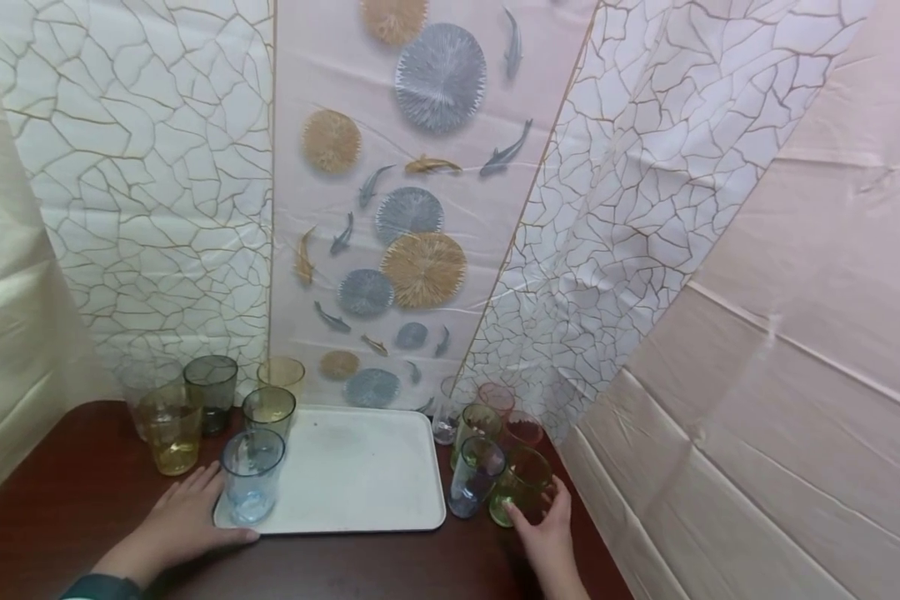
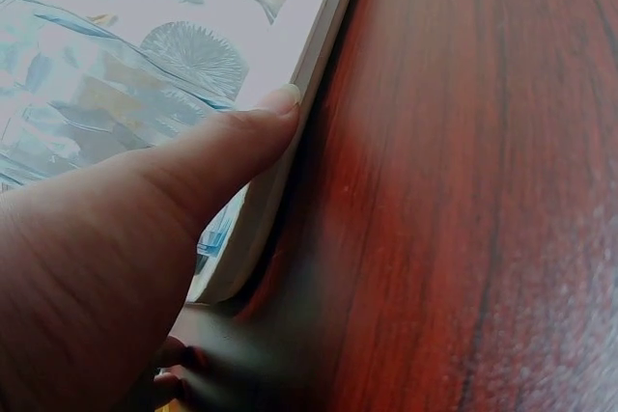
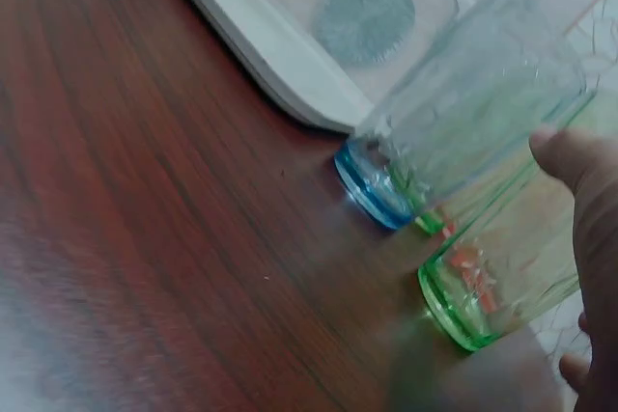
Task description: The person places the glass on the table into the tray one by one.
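My left hand [image 1: 182, 518] lies at the near left corner of a white rectangular tray [image 1: 360, 475]. Its thumb [image 2: 227, 147] rests along the front rim, and the fingers stretch up the left side. Just inside that corner, a light blue glass [image 1: 252, 483] stands upright on the tray. Over on the right, my right hand [image 1: 551, 533] holds a green glass [image 1: 516, 487], thumb on the near side and fingers around the far right side. The glass's green base [image 3: 454, 311] appears low, near the dark table. A blue-tinted glass [image 3: 377, 185] stands beside it, close to the tray's corner.
Behind the light blue glass is another clear glass [image 1: 270, 407]. Left of the tray stand a yellow glass [image 1: 174, 437] and a dark grey glass [image 1: 212, 396]. On the right, more green, reddish [image 1: 525, 427] and clear glasses [image 1: 444, 417] crowd together. Patterned cloth [image 1: 645, 333] hangs behind and beside the table.
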Motion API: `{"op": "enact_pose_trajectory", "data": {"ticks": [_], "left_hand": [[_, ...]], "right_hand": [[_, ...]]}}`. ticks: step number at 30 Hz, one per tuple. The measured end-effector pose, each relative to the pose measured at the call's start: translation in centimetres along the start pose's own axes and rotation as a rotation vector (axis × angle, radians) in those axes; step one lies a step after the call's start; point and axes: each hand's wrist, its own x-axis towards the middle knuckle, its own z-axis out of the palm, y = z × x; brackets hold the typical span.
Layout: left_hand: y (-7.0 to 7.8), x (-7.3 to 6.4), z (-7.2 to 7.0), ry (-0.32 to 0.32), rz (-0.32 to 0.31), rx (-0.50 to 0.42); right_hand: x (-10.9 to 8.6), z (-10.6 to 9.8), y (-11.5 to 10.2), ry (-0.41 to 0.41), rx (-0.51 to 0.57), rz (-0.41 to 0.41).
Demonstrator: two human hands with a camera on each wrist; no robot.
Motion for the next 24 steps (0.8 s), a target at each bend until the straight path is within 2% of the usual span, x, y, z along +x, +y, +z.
{"op": "enact_pose_trajectory", "data": {"ticks": [3, 7, 15, 24], "left_hand": [[0.3, 0.0, -0.3, -0.002, -0.004, -0.005], [0.6, -0.1, -0.6, -0.010, -0.003, -0.013], [0.4, 0.1, -0.3, -0.021, -0.005, -0.014], [0.3, 0.1, -0.3, -0.026, -0.011, -0.012]], "right_hand": [[0.8, 0.4, 0.4, -0.030, 0.078, 0.005], [1.2, 1.1, 1.1, -0.012, 0.141, -0.037], [1.4, 1.6, 1.9, 0.018, 0.114, -0.037], [0.2, 0.6, 0.3, -0.023, 0.110, 0.000]]}}
